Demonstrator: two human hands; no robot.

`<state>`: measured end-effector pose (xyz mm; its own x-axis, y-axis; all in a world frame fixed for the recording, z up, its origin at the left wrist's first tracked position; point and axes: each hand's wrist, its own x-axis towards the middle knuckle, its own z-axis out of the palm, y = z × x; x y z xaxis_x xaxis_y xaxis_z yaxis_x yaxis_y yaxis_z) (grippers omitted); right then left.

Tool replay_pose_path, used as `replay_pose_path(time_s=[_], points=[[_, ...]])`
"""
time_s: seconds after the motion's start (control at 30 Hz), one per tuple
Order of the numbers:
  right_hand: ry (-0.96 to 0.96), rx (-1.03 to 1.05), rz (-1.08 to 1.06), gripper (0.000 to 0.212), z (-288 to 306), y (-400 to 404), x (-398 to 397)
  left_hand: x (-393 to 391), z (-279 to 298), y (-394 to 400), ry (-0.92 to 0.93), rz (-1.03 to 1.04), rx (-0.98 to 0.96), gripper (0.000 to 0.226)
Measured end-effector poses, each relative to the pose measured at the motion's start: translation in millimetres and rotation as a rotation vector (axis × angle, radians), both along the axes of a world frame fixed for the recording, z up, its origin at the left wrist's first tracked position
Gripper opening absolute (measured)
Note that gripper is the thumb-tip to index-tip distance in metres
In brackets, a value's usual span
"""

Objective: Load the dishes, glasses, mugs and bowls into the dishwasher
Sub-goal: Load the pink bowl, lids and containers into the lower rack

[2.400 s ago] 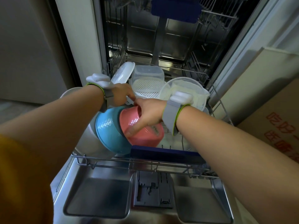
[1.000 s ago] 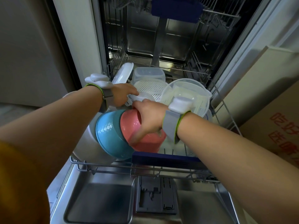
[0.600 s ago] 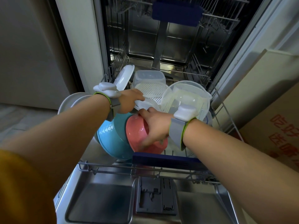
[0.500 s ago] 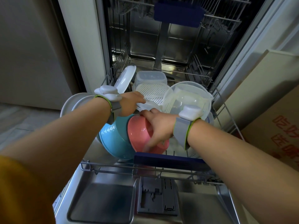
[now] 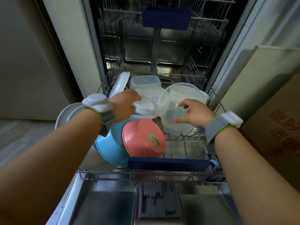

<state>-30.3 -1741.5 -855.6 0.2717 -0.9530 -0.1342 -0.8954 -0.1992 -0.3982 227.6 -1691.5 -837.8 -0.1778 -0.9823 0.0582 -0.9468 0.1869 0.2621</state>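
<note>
The dishwasher's lower rack (image 5: pixel 146 173) is pulled out over the open door. A pink bowl (image 5: pixel 143 138) leans against a blue bowl (image 5: pixel 108 148) at the front left, with white plates (image 5: pixel 68 113) behind them. My left hand (image 5: pixel 125 106) grips the edge of a white perforated strainer tray (image 5: pixel 146 107) in the rack's middle. My right hand (image 5: pixel 194 113) hovers with spread fingers in front of a clear round container (image 5: pixel 181 99), touching nothing that I can make out. A clear square box (image 5: pixel 145 82) and a white lid (image 5: pixel 120 84) stand further back.
The upper rack (image 5: pixel 167 18) with a dark blue handle sits inside the tub. The open door (image 5: pixel 113 207) with its detergent compartment (image 5: pixel 159 200) lies below. A cardboard box (image 5: pixel 276 120) stands at the right, a wall panel (image 5: pixel 24 62) at the left.
My right hand has let go of the pink bowl and moved right and up toward the clear round container. My left hand still holds the strainer tray.
</note>
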Motion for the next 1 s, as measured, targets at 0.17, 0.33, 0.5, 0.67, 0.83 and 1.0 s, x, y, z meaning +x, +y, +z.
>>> replay_pose_path(time_s=[0.17,0.33,0.5,0.67,0.83,1.0], points=[[0.46,-0.05,0.199,0.128,-27,1,-8,-29,23,-1,-0.077,-0.027,-0.088,0.045],[0.647,-0.109,0.276,0.11,-26,-8,-14,-38,28,2,-0.041,-0.046,-0.197,0.043],[0.46,-0.2,0.273,0.045,-20,-5,-30,-48,30,12,0.059,-0.11,-0.322,0.022],[0.114,-0.483,0.43,0.036,-26,-11,-48,-61,40,19,0.15,-0.073,-0.413,0.025],[-0.257,-0.648,0.256,0.028,-28,-4,-79,-83,46,20,0.158,-0.17,-0.459,0.03],[-0.599,-0.665,0.022,0.026,-22,3,-100,-86,41,13,0.179,-0.137,-0.448,0.023]])
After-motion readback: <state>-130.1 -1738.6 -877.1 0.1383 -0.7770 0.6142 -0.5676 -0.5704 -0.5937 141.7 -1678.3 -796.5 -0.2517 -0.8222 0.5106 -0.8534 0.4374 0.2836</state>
